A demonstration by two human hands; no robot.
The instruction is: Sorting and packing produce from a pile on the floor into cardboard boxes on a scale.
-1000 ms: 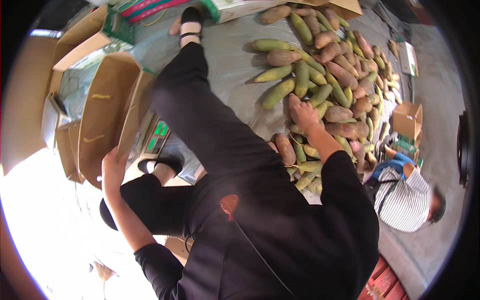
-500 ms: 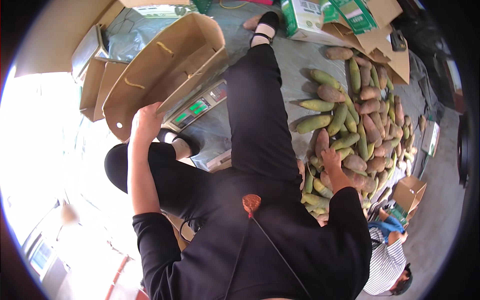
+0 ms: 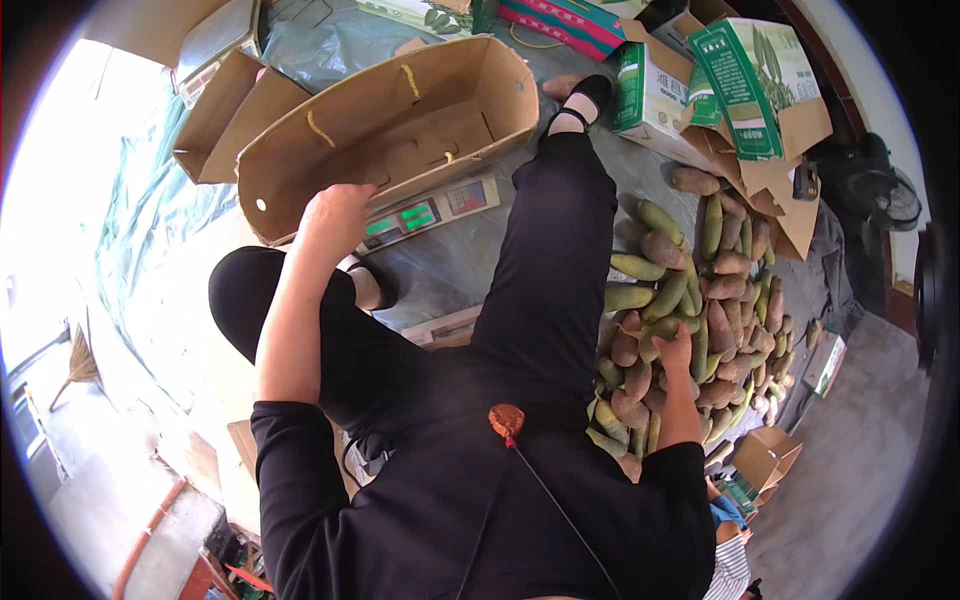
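A long, open cardboard box [image 3: 390,115] with yellow cord loops inside stands on a scale [image 3: 440,208] with a lit green display. My left hand [image 3: 340,222] is closed on the box's near edge, its fingertips partly out of sight over the rim. To my right spreads a pile of long green radishes [image 3: 632,267] and reddish-brown tubers [image 3: 729,262] that look like sweet potatoes. In the near part of this pile, my right hand [image 3: 675,348] has its fingers bent round a green radish [image 3: 648,345], which they partly cover.
A smaller open carton [image 3: 240,115] is left of the long box. Green-and-white cartons [image 3: 745,95] lie at the far right near a black fan [image 3: 880,190]. A person's striped sleeve [image 3: 730,570] shows at the lower right, below another open carton [image 3: 765,460]. Plastic sheeting [image 3: 440,270] covers the floor.
The view has shifted, so the box and scale appear farther right. My left hand stays on the box's near edge. My right hand is still in the pile, now against a green radish.
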